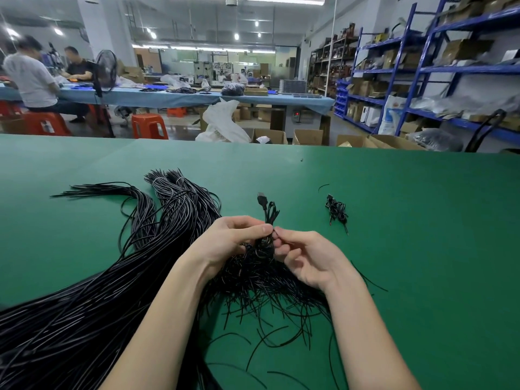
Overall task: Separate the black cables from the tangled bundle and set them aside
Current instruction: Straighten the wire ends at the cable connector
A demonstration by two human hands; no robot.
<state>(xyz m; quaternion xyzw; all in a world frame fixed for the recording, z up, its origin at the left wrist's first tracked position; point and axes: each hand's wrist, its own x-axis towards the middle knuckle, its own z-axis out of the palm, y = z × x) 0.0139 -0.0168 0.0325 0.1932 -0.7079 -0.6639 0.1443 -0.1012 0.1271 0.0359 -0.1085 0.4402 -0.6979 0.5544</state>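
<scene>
Over the middle of the green table (394,249), the left hand (228,240) has its fingers curled round a small coiled black cable (267,218) whose plug sticks up, while the right hand (306,254) pinches a strand of it at thumb and fingertip. The tangled bundle (84,319) sprawls from the near left corner to under the wrists, and a finished little coil (336,211) lies well apart toward the right. These cables look light, limp and snag-prone, so I'd grip near the plug and draw slowly.
</scene>
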